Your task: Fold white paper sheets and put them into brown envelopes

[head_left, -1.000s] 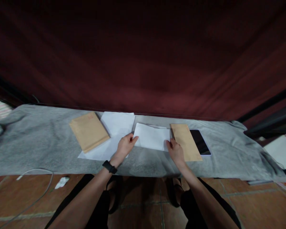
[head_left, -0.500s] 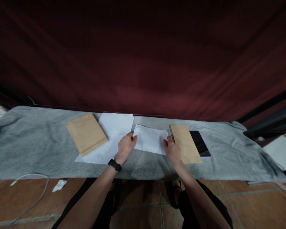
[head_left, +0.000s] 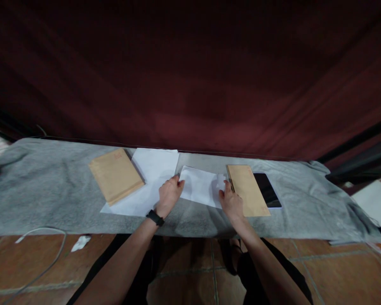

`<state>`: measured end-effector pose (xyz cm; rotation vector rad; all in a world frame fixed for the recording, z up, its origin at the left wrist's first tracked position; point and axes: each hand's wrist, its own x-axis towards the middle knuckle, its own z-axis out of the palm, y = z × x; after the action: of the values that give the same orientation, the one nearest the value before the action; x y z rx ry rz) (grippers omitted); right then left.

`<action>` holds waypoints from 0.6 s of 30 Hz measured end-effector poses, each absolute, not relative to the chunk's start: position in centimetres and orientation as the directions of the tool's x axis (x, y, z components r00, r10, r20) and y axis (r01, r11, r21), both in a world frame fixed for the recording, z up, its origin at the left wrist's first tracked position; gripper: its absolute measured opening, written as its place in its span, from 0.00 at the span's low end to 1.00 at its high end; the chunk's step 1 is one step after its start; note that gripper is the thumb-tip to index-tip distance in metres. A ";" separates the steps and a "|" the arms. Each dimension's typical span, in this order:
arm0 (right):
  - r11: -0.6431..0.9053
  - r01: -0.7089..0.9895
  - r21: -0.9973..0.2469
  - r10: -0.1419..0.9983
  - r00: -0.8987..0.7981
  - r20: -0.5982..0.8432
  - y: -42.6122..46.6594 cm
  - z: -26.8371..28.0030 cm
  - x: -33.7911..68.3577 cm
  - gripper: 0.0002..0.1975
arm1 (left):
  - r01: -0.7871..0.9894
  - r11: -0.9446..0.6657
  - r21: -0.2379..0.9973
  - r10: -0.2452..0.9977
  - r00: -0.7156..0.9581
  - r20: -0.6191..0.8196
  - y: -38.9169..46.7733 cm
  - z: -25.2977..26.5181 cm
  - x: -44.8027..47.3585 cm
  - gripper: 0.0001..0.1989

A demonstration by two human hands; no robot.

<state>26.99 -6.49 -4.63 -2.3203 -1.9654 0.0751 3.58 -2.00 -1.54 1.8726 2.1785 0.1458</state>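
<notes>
A white sheet of paper (head_left: 199,186), apparently folded, lies on the grey cloth in front of me. At its left edge my left hand (head_left: 170,195) is closed, thumb against the curled fingers, pinching the paper. My right hand (head_left: 231,202) rests at the sheet's right end, its index finger stretched forward and its thumb apart from it, touching the paper's edge. Just right of that hand lies a brown envelope (head_left: 249,190). To the left, a stack of brown envelopes (head_left: 117,174) sits partly on more white sheets (head_left: 155,163).
A dark-screened tablet (head_left: 266,190) lies partly under the right envelope. Grey cloth (head_left: 51,186) covers the long, narrow surface, with a dark red curtain (head_left: 190,106) behind it. On the tiled floor are a white cable (head_left: 63,243) and a crumpled tissue (head_left: 81,243).
The right hand's index finger has stretched forward and its thumb has dropped slightly along the paper's edge. My left hand still pinches the left edge. The view has shifted a little.
</notes>
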 end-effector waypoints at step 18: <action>0.301 0.892 -0.337 0.936 -0.208 0.284 -6.2 -6.8 22.6 0.26 | 0.973 0.095 0.209 0.989 -0.068 -0.135 -1.4 -2.2 4.1 0.14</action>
<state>22.60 -6.21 -6.81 -1.6289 -2.1439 0.1369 4.11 -1.36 -2.16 1.9617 2.1317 0.0918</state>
